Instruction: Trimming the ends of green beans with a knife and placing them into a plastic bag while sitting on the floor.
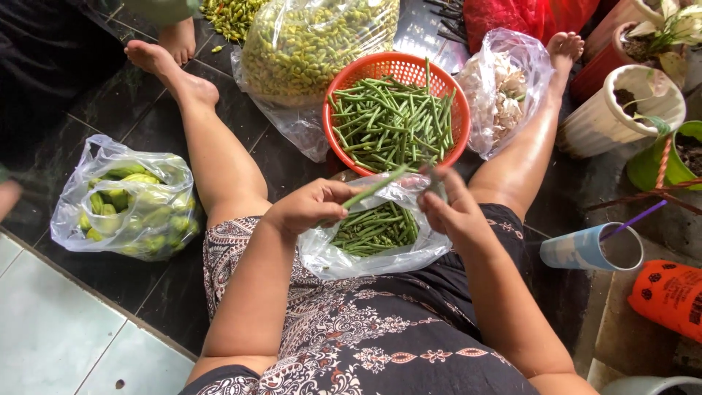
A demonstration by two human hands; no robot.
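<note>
I sit on the floor with my legs spread. My left hand (311, 206) grips a long green bean (376, 187) that slants up to the right. My right hand (450, 208) is closed around a small knife (433, 178) whose blade meets the bean's far end. Below both hands, on my lap, lies a clear plastic bag (344, 260) holding cut green bean pieces. Just beyond the hands stands an orange plastic basket (351, 79) filled with several long green beans.
A big clear bag of yellow-green chillies (314, 44) stands behind the basket. A bag of garlic (504, 88) lies by my right leg. A bag of green vegetables (128, 201) sits at left. Flower pots (621, 110) and a cup with a straw (592, 249) stand at right.
</note>
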